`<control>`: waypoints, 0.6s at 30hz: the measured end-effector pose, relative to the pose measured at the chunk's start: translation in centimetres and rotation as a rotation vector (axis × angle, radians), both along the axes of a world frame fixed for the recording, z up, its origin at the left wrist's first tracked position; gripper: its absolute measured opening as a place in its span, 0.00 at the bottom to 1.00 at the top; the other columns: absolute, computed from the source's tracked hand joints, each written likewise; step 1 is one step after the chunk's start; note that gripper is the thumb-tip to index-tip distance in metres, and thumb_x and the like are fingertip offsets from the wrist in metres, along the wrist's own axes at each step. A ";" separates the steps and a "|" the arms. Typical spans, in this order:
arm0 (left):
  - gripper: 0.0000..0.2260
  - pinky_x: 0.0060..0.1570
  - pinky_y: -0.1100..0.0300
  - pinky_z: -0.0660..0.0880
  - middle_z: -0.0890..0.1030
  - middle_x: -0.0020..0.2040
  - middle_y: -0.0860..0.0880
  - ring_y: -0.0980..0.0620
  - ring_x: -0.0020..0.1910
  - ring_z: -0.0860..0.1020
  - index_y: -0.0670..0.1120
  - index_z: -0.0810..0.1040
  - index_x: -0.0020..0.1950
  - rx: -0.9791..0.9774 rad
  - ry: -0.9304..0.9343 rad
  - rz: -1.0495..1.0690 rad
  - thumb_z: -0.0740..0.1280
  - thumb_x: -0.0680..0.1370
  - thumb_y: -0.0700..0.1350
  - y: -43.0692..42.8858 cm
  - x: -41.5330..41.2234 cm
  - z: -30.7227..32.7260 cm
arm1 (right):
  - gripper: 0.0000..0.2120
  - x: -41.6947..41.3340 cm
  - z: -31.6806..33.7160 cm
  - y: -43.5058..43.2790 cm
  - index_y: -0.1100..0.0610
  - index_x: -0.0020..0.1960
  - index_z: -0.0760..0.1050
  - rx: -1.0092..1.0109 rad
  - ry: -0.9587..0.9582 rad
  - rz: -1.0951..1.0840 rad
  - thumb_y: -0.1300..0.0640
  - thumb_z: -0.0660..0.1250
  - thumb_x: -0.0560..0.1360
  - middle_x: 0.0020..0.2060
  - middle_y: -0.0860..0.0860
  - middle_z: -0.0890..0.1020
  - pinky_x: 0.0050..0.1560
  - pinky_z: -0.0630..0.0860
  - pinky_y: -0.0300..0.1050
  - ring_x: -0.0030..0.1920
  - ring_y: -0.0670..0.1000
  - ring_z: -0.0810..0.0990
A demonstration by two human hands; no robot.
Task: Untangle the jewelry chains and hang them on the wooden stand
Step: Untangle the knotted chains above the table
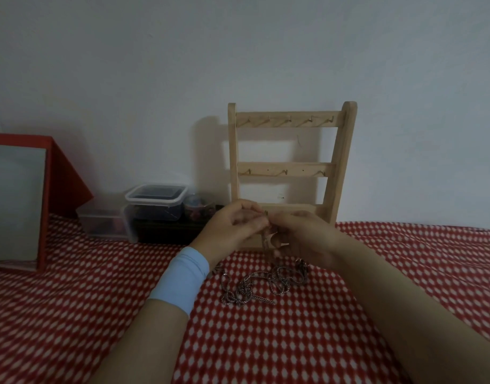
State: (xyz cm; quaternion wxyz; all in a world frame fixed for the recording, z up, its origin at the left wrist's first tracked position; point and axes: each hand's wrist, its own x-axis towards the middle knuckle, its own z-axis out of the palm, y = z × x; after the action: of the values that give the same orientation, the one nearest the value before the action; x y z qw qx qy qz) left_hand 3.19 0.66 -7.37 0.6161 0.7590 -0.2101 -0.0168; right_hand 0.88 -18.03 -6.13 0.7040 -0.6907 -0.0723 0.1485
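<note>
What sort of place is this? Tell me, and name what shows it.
Likely a room at home, perhaps a bedroom: a red-and-white patterned cloth against a plain wall, lidded plastic boxes, and a wooden stand with jewelry chains before it.

The jewelry chains [278, 275] are silvery metal links with a dull sheen. The wooden stand [287, 169] is pale bare wood, smooth and matt, with small metal hooks [287, 121] on its rails. The red-and-white patterned cloth [266, 342] looks soft. The lidded containers [155, 196] are clear, faintly glossy plastic. The wristband [180, 278] is matt light-blue fabric.
</note>
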 end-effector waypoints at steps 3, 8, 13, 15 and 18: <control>0.08 0.49 0.65 0.77 0.85 0.48 0.48 0.55 0.48 0.82 0.48 0.82 0.51 0.083 -0.045 -0.006 0.75 0.73 0.41 -0.1 -0.1 0.1 | 0.13 -0.2 -0.1 0.2 0.58 0.47 0.79 -0.006 0.010 0.009 0.54 0.60 0.84 0.38 0.52 0.78 0.39 0.75 0.44 0.35 0.48 0.75; 0.05 0.54 0.64 0.76 0.85 0.49 0.54 0.57 0.51 0.82 0.52 0.84 0.52 0.166 -0.005 -0.062 0.69 0.78 0.46 0.1 -0.2 0.5 | 0.18 -0.2 -0.1 0.1 0.54 0.40 0.80 -0.142 -0.092 -0.035 0.48 0.62 0.84 0.35 0.49 0.77 0.47 0.73 0.46 0.36 0.48 0.74; 0.05 0.54 0.58 0.78 0.86 0.49 0.48 0.50 0.50 0.82 0.52 0.84 0.51 0.161 0.037 -0.033 0.71 0.77 0.46 -0.2 -0.3 0.1 | 0.15 -0.2 0.5 0.1 0.58 0.48 0.84 -0.144 -0.175 -0.080 0.49 0.64 0.82 0.27 0.49 0.72 0.42 0.73 0.43 0.32 0.47 0.71; 0.05 0.59 0.50 0.77 0.84 0.52 0.41 0.41 0.54 0.81 0.46 0.83 0.52 0.067 0.141 -0.080 0.69 0.78 0.42 -0.6 -0.4 0.5 | 0.18 -0.3 0.8 -0.2 0.62 0.52 0.82 -0.205 -0.199 -0.044 0.48 0.64 0.82 0.28 0.50 0.75 0.47 0.74 0.47 0.33 0.48 0.73; 0.07 0.54 0.48 0.77 0.79 0.44 0.38 0.39 0.47 0.78 0.37 0.75 0.48 -0.319 0.351 -0.087 0.58 0.80 0.35 -1.0 -0.7 1.4 | 0.21 -0.8 1.4 -0.6 0.59 0.53 0.84 -0.426 -0.245 -0.046 0.42 0.64 0.81 0.35 0.52 0.83 0.56 0.76 0.53 0.40 0.49 0.79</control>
State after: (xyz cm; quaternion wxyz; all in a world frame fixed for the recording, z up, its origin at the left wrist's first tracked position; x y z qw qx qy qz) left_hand 2.52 -0.30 -5.98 0.7538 0.6278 -0.1324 -0.1417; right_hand 0.05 -18.60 -4.75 0.5317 -0.8378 -0.1086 0.0593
